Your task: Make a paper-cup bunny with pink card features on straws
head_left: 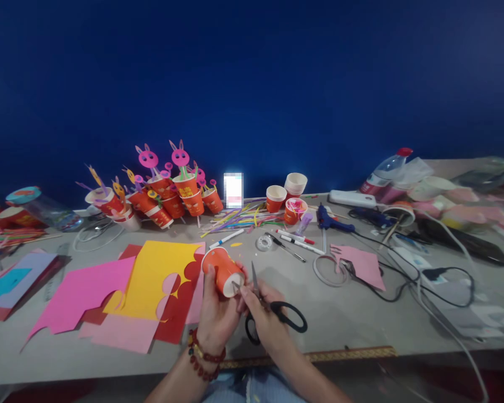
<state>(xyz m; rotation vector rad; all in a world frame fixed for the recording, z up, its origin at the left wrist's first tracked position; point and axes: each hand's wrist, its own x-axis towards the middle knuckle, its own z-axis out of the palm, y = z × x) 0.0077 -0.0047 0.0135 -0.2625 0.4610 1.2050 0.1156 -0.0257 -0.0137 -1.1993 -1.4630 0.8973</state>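
My left hand (219, 319) is wrapped around an orange-red paper cup (219, 266), tilted so that its white base faces me. My right hand (269, 319) grips a pair of scissors (292, 317) with black handles. The blades are spread: one points up past the cup, and a pointed grey tip, seemingly the other blade, is at the cup's base. Whether it has pierced the base I cannot tell. The right fingertips meet the cup's lower edge. Just left of the cup lie a yellow sheet (151, 274) and a red sheet (174, 322) with rounded cutouts.
Decorated cups (189, 193) with pink rabbit heads stand at the back left. Colourful pipe cleaners (235, 221), stacked cups (276, 196), markers (296, 240) and a tape roll (264, 242) lie beyond my hands. A blue glue gun (334, 221) and tangled cables (407, 282) are on the right.
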